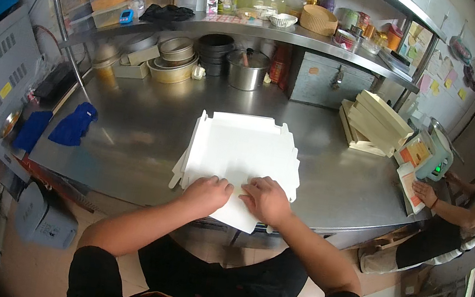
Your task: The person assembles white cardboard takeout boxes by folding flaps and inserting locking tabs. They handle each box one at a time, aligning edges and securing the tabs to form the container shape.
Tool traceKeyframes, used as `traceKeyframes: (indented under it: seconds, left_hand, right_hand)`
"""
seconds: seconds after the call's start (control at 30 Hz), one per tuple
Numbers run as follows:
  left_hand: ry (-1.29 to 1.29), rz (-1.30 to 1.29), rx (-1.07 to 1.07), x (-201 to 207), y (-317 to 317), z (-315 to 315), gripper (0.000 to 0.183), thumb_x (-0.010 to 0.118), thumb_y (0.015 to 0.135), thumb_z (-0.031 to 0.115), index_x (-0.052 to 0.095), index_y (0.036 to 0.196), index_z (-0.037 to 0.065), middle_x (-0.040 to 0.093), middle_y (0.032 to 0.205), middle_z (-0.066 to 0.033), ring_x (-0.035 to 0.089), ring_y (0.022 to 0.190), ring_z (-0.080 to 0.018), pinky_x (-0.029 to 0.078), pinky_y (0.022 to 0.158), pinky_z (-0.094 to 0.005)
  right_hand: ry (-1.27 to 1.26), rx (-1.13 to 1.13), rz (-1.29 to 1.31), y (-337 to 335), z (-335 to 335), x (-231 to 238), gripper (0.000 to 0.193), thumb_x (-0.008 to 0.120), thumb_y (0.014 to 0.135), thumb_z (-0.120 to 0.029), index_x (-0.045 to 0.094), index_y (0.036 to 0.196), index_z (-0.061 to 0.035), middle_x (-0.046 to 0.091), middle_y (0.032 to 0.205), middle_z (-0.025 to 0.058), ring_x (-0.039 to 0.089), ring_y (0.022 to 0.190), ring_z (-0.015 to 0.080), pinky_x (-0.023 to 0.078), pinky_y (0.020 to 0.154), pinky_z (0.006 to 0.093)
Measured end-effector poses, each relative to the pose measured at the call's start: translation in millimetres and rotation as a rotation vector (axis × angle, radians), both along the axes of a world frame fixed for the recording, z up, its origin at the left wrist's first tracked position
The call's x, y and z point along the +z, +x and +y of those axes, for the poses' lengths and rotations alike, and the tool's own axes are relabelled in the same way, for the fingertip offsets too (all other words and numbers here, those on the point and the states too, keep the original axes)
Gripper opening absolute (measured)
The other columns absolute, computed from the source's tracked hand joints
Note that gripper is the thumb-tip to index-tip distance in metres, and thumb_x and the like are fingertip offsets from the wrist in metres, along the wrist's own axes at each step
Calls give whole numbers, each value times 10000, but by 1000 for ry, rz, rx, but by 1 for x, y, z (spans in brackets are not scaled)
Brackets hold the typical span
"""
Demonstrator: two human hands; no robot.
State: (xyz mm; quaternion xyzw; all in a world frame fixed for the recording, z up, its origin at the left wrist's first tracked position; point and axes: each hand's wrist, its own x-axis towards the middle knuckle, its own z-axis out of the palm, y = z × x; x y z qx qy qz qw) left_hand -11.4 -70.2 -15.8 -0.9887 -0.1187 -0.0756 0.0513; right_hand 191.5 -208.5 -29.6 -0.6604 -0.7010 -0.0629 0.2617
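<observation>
Curled knuckles lead the scene: the person's left hand (209, 196) rests with bent fingers on the near part of a flat white cardboard blank with notched edges (237, 148), while the right hand (266, 200) bends over it alongside. Whether either pinches the board or merely presses cannot be told. The blank lies on a broad stainless-steel table (131, 153), its near flap jutting past the front edge. Even pressure from both hands would likely keep the board square and its bend straight. To the right stand stacked cream cardboard trays (378, 122); beyond, a co-worker's hand (425, 193) touches an orange-and-white packet. Fingertips are hidden, sheets beneath hard to count, and the co-worker is partly cut off.
</observation>
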Motion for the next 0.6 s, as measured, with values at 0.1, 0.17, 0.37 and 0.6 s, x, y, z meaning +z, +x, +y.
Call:
traceKeyframes:
  seconds: [0.1, 0.17, 0.37, 0.6]
  left_hand:
    - [17, -82, 37, -9, 8, -4, 235, 704, 876, 94, 713, 1103, 35, 726, 1110, -99, 726, 1045, -302, 619, 856, -441]
    - [-41, -200, 76, -19, 18, -3, 246, 714, 870, 92, 699, 1108, 32, 728, 1113, -106, 723, 1044, -323, 607, 872, -471]
    - [-681, -469, 248, -43, 48, 26, 479, 682, 972, 166, 571, 1427, 63, 678, 1381, -197, 644, 1301, -393, 522, 1113, -492]
    - [-1434, -895, 55, -43, 94, 24, 789, 496, 1153, 519, 247, 1747, 63, 334, 1746, -250, 315, 1632, -372, 261, 1333, -465]
  right_hand:
    - [70, -16, -28, -2, 1, -13, 192, 774, 930, -178, 813, 1089, -78, 762, 1080, 99, 708, 1010, 326, 586, 914, 440]
    - [59, -59, -19, -2, 9, -20, 155, 756, 930, -158, 799, 1052, -73, 762, 1042, 118, 710, 990, 345, 587, 898, 454]
    - [-298, -70, 163, 2, 58, 0, 219, 691, 950, -162, 746, 1117, -30, 754, 1164, 190, 701, 1098, 390, 557, 975, 538]
    - [192, 31, 1556, -17, 122, -57, 545, 631, 1119, -267, 536, 1579, 10, 641, 1503, 199, 588, 1408, 295, 456, 1198, 385]
